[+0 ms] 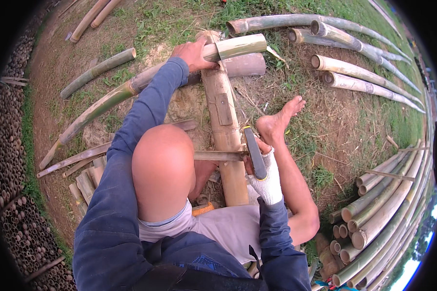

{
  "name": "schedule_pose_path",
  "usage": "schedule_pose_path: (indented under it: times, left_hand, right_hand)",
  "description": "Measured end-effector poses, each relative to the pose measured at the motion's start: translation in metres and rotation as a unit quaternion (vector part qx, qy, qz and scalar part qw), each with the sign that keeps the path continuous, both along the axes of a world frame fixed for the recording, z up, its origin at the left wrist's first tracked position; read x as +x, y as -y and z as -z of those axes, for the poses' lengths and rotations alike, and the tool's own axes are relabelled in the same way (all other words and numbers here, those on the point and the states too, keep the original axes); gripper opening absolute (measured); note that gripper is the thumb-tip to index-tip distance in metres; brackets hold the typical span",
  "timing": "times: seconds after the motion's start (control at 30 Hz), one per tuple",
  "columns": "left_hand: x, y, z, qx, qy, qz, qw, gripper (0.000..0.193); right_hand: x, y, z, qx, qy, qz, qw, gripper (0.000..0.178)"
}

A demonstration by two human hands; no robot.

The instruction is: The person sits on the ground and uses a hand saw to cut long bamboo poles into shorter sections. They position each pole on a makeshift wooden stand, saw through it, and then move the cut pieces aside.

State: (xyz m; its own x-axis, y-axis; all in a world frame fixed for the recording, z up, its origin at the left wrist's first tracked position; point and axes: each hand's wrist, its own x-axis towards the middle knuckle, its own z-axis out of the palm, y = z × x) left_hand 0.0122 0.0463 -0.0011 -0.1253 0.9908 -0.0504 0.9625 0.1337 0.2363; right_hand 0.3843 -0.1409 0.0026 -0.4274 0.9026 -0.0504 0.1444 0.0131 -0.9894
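Note:
My left hand (193, 54), bare, is wrapped over a long green-tan bamboo pole (243, 44) near its right end. That pole lies across the far end of a thick bamboo support (226, 140), which runs from near my legs away from me. In a white fingerless glove, my right hand (264, 177) grips the black and yellow handle of a handsaw (255, 153). The saw's thin blade, seen nearly edge-on, reaches forward to the pole just right of my left fingers. How deep it sits in the pole cannot be made out.
A wooden block (223, 109) sits on the support. Under the pole's right end lies a thick bamboo piece (247, 65). A short bamboo length (98, 72) rests at left. Several poles (369, 87) lie far right, a stack (374, 223) near right, and many cut pieces (14, 131) far left.

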Motion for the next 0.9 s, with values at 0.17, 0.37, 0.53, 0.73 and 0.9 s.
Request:
schedule_pose_path:
  times: [0.17,0.37,0.53,0.73,0.9]
  left_hand:
    - [-0.005,-0.004,0.007,0.019,-0.015,0.008,1.0,0.103]
    - [-0.024,-0.024,0.001,0.025,-0.051,-0.002,0.998,0.092]
    - [-0.032,-0.032,0.008,0.027,-0.03,0.005,0.999,0.095]
    - [-0.035,-0.037,0.011,-0.001,-0.024,0.01,1.0,0.094]
    - [-0.027,-0.03,-0.001,0.017,-0.023,0.004,1.0,0.092]
  right_hand:
    - [0.002,-0.009,0.002,0.062,0.043,0.003,0.997,0.057]
    - [-0.02,-0.042,0.021,0.023,-0.01,-0.014,1.0,0.062]
    - [-0.004,-0.016,0.015,0.127,0.068,-0.016,0.989,0.063]
    - [-0.051,-0.062,-0.005,-0.01,0.046,-0.009,0.999,0.061]
    - [-0.124,-0.147,0.028,0.189,-0.024,-0.007,0.982,0.061]
